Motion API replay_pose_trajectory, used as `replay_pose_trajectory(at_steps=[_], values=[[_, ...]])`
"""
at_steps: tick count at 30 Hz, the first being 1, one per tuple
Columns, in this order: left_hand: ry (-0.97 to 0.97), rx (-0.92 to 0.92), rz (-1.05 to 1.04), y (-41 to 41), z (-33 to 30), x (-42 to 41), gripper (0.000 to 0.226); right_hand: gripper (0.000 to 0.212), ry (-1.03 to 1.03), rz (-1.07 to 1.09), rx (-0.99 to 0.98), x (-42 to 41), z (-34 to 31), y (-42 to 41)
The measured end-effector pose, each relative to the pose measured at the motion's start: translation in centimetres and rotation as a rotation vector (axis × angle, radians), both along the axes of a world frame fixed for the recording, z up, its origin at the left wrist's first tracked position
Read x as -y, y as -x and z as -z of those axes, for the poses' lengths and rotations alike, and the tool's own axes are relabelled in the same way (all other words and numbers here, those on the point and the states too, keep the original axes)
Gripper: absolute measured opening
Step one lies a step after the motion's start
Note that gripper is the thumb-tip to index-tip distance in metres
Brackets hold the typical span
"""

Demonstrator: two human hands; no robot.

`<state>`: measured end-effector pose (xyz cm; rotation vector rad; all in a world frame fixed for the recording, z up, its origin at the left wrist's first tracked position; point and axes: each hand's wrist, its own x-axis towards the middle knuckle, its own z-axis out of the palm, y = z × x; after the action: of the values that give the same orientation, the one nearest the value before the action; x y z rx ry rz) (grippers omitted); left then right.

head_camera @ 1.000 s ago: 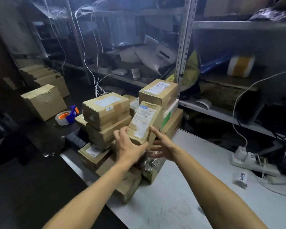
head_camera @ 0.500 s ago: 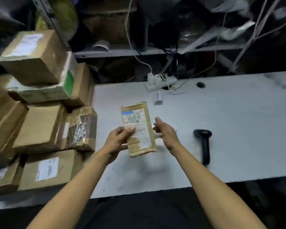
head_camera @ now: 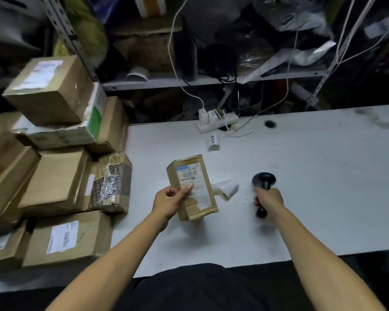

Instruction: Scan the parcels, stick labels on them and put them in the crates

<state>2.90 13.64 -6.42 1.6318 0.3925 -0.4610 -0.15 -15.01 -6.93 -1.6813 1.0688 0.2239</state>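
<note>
Fingers [head_camera: 186,189] of the left hand [head_camera: 170,202] pinch a small flat brown cardboard parcel [head_camera: 192,187] with a white barcode label, held above the white tabletop [head_camera: 323,176]. Right hand [head_camera: 270,198] grips the handle of a black handheld scanner [head_camera: 263,181], just right of a curled white paper slip [head_camera: 227,187]. Stacked brown cardboard boxes [head_camera: 54,176] stand at the left.

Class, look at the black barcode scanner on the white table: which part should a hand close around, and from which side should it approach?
Probably the slim handle of the scanner, approached from the near end. Its wide head points away from the person, so the narrow shaft lies toward them; the right hand already wraps it there. That leaves the head free to aim at the parcel held by the left hand.
</note>
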Motion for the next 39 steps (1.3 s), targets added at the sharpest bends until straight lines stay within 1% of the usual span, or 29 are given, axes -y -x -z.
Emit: replay_pose_trajectory(at_steps=[2,3,4,6,8,11,13,15,20,23,25,27,29,30,32,33,34,35,36,37,39], values=[[0.006,-0.03,-0.059,-0.6,0.1,-1.2,0.096,0.014,-0.078,-0.123,0.094,-3.0,-2.9,-1.8],[0.011,-0.04,-0.089,-0.9,0.1,-1.6,0.097,0.013,-0.139,-0.216,0.136,-4.8,-4.6,-2.4],[0.015,-0.048,-0.117,-1.2,0.2,-2.0,0.092,0.013,-0.204,-0.321,0.163,-6.5,-6.5,-2.8],[0.02,-0.054,-0.164,-1.7,0.5,-2.9,0.091,0.018,-0.286,-0.53,0.188,-9.4,-9.8,-3.4],[0.034,-0.067,-0.184,-2.2,1.1,-3.6,0.097,0.02,-0.294,-0.669,0.198,-11.7,-12.1,-3.8],[0.067,-0.101,-0.19,-2.5,1.7,-4.5,0.098,0.016,-0.232,-0.753,0.196,-13.4,-13.5,-4.7],[0.07,-0.121,-0.196,-2.6,1.9,-4.8,0.1,0.016,-0.187,-0.773,0.185,-13.5,-13.9,-5.3],[0.071,-0.131,-0.199,-2.8,2.1,-4.8,0.098,0.017,-0.179,-0.774,0.188,-13.3,-14.1,-5.7],[0.051,-0.137,-0.211,-3.2,2.3,-4.4,0.081,0.019,-0.191,-0.746,0.197,-12.8,-14.1,-6.4],[-0.017,-0.145,-0.238,-3.6,2.5,-4.4,0.064,0.02,-0.206,-0.739,0.189,-12.5,-13.7,-6.6],[-0.088,-0.13,-0.275,-3.9,2.7,-4.5,0.071,0.018,-0.182,-0.716,0.192,-11.9,-12.9,-7.1],[-0.237,-0.067,-0.332,-4.2,2.6,-4.5,0.079,0.016,-0.112,-0.641,0.203,-10.5,-11.3,-7.6],[-0.494,0.111,-0.348,-4.2,1.8,-4.1,0.069,0.015,-0.013,-0.515,0.191,-8.0,-8.6,-7.5],[-0.626,0.245,-0.339,-4.1,1.3,-3.7,0.064,0.016,0.048,-0.45,0.159,-6.5,-7.1,-7.2],[-0.815,0.586,-0.24,-4.1,0.1,-2.4,0.054,0.019,0.172,-0.345,0.055,-3.4,-4.0,-6.0],[-0.858,0.722,-0.134,-4.3,0.2,-1.5,0.049,0.022,0.208,-0.292,0.002,-2.0,-2.8,-5.2],[-0.864,0.811,0.001,-4.6,0.1,-0.4,0.047,0.025,0.217,-0.23,-0.041,-0.9,-1.6,-4.4],[-0.832,0.857,0.162,-5.0,0.1,0.9,0.047,0.028,0.207,-0.164,-0.071,0.2,-0.5,-3.6],[-0.794,0.862,0.34,-5.5,0.2,2.2,0.049,0.031,0.186,-0.11,-0.095,1.0,0.5,-2.9],[-0.763,0.847,0.527,-5.9,0.2,3.6,0.054,0.033,0.166,-0.076,-0.118,1.6,1.5,-2.3],[-0.759,0.783,0.874,-6.9,0.6,6.7,0.071,0.036,0.15,-0.049,-0.141,2.4,2.8,-1.4]])
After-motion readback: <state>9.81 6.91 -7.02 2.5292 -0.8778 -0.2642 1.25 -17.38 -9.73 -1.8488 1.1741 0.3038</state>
